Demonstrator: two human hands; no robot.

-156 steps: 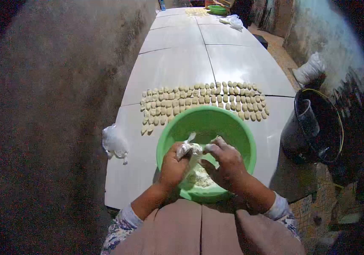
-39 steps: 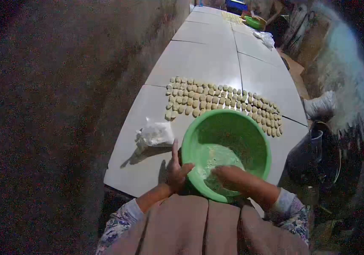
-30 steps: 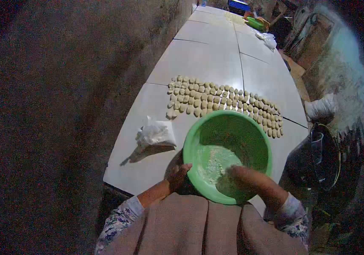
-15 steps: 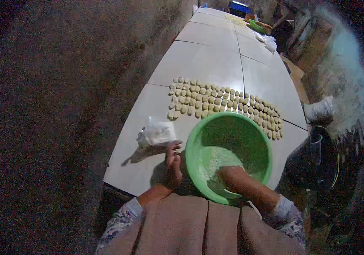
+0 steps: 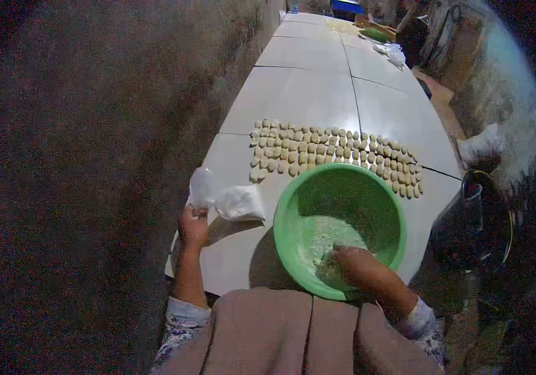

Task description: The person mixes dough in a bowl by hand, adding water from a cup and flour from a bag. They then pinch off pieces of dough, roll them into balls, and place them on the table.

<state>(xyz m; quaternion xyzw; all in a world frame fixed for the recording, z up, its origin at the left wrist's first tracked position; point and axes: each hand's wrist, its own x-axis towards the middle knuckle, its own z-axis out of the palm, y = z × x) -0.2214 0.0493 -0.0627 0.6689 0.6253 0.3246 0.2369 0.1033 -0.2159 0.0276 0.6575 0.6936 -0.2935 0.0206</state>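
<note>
While your right hand (image 5: 350, 264) digs in pale flour mix (image 5: 325, 232) at near side of green bowl (image 5: 278, 228), your left hand (image 5: 194, 226) pinches near-left end of plastic bag (image 5: 233, 201), on white table (image 5: 305, 94) just left of bowl. Step, by my judgement: mixing, bag taken up. Next move calls for steady lift over bowl rim, no spill. Right fingers buried in mix: grip not tellable. Bag contents unclear; dark bucket (image 5: 477, 219) at right murky.

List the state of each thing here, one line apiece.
Round green plastic bowl: upright, white flour inside.
Crumpled white plastic bag: held at one end by left hand.
Right hand: in the flour, grip unclear.
Small pale dough pieces: laid in rows on white table.
</note>
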